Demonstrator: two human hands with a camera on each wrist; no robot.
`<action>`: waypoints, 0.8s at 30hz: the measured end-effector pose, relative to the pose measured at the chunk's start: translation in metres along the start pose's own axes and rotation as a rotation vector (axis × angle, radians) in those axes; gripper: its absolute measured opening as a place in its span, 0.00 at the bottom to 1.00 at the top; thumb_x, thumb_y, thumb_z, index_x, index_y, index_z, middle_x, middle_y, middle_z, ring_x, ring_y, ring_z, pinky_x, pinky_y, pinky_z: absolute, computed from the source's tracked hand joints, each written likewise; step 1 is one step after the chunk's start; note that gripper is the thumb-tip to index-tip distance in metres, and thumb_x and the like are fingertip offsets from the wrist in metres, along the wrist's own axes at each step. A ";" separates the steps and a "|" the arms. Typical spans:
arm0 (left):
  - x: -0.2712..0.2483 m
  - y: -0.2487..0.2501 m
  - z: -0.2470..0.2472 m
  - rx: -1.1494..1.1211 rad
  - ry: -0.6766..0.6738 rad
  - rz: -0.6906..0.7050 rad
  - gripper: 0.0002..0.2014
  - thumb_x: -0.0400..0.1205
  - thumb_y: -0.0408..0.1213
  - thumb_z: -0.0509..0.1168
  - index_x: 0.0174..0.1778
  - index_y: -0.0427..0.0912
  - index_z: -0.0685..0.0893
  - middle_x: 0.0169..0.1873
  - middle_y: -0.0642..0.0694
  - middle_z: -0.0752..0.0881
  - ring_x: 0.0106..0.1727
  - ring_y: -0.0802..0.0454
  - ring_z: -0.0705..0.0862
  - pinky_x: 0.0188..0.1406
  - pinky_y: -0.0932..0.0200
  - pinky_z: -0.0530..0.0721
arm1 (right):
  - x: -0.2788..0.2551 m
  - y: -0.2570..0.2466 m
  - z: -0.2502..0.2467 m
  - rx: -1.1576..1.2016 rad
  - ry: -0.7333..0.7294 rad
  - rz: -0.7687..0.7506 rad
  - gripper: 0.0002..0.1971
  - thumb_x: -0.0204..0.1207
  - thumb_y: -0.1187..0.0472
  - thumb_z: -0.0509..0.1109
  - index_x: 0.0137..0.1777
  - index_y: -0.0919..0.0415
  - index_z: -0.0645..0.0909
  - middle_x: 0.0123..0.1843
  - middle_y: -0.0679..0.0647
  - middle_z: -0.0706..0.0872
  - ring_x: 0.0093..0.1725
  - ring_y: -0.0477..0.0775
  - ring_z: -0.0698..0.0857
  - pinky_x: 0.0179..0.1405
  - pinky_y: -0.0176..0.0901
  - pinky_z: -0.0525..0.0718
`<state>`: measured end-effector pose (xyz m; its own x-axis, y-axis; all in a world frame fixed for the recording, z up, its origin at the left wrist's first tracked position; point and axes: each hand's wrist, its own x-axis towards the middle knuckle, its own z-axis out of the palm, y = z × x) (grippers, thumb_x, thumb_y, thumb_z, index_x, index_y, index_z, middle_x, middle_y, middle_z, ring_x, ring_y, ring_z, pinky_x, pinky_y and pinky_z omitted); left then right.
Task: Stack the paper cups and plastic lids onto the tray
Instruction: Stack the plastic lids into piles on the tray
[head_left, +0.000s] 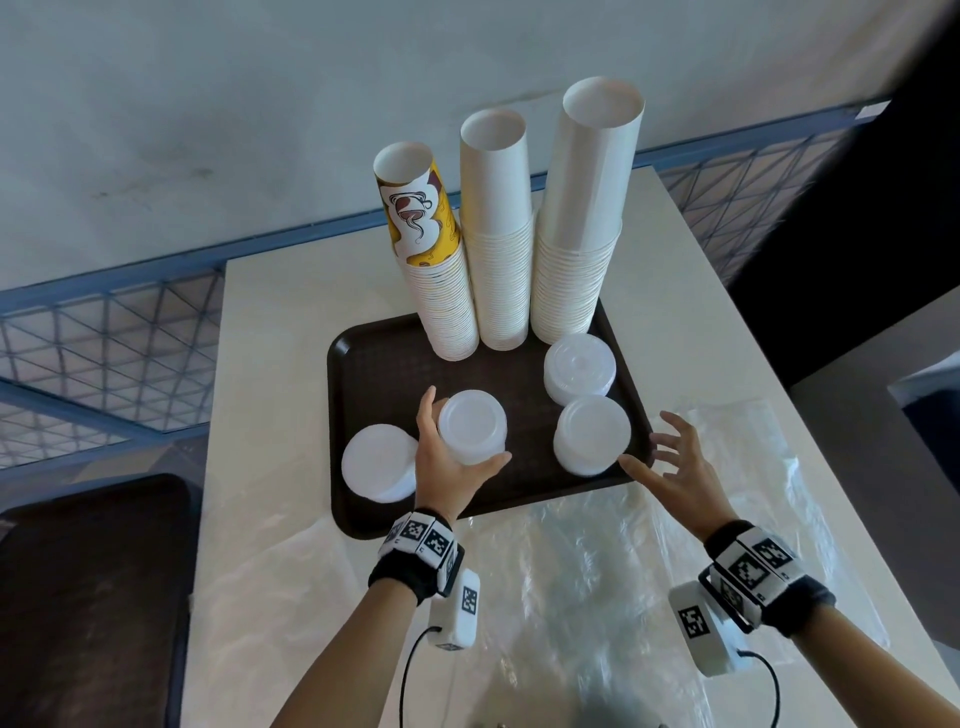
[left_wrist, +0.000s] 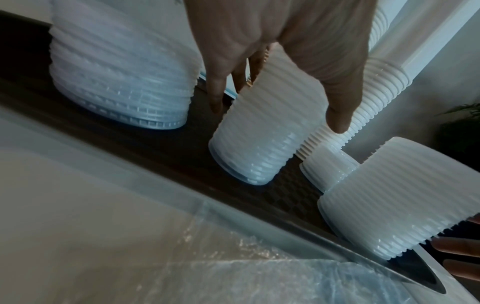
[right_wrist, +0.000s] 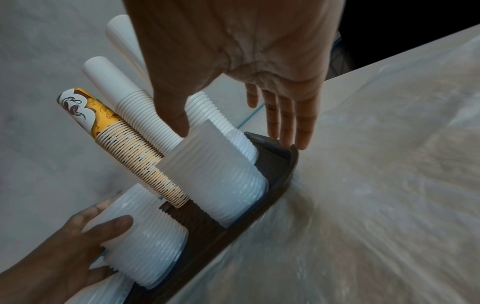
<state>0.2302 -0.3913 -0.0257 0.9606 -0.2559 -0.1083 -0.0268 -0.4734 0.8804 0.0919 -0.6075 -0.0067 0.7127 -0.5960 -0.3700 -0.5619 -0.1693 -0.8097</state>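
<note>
A dark brown tray (head_left: 363, 364) sits on a pale table (head_left: 270, 322), with three tall cup stacks along its far edge: a printed yellow stack (head_left: 431, 260) on the left, a plain white stack (head_left: 498, 234) in the middle and a wider white stack (head_left: 587, 208) on the right. Four lid stacks stand nearer the person. The left hand (head_left: 447, 462) grips the middle lid stack (head_left: 472, 426), thumb on its near side and fingers round the far left side, the stack standing on the tray between the others. To its left a broader lid stack (head_left: 376, 462) stands at the tray's near-left corner, just beside the hand. On the right side, one lid stack (head_left: 579, 369) stands in front of the wide cups and another (head_left: 592, 436) nearer the front edge. The right hand (head_left: 675, 467) is spread wide with fingers straight, holding nothing, its fingertips at the tray's near-right rim beside the front-right lids. Crumpled clear plastic (head_left: 597, 571) lies on the table in front of the tray and to its right.
</note>
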 end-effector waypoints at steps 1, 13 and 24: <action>0.000 0.000 0.002 0.007 0.010 -0.007 0.58 0.58 0.37 0.84 0.79 0.45 0.54 0.69 0.47 0.73 0.68 0.54 0.72 0.69 0.58 0.71 | 0.000 0.000 0.000 0.003 0.003 0.000 0.39 0.69 0.58 0.77 0.76 0.56 0.59 0.69 0.63 0.76 0.64 0.60 0.79 0.57 0.48 0.78; -0.004 -0.005 -0.003 0.027 0.051 -0.036 0.53 0.62 0.36 0.82 0.79 0.42 0.57 0.74 0.43 0.69 0.73 0.50 0.69 0.69 0.58 0.68 | 0.000 -0.005 0.001 0.004 -0.004 -0.010 0.39 0.69 0.57 0.77 0.76 0.55 0.59 0.70 0.62 0.75 0.66 0.60 0.78 0.58 0.46 0.77; -0.003 -0.009 0.001 0.055 0.027 -0.006 0.52 0.62 0.35 0.82 0.78 0.40 0.58 0.73 0.41 0.70 0.72 0.48 0.70 0.69 0.57 0.70 | 0.003 -0.015 0.012 0.094 -0.051 0.006 0.35 0.73 0.54 0.73 0.77 0.54 0.60 0.70 0.63 0.75 0.63 0.61 0.81 0.59 0.47 0.77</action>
<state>0.2271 -0.3871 -0.0339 0.9679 -0.2305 -0.1000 -0.0358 -0.5204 0.8532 0.1075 -0.5980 -0.0012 0.7310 -0.5559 -0.3958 -0.5260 -0.0896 -0.8457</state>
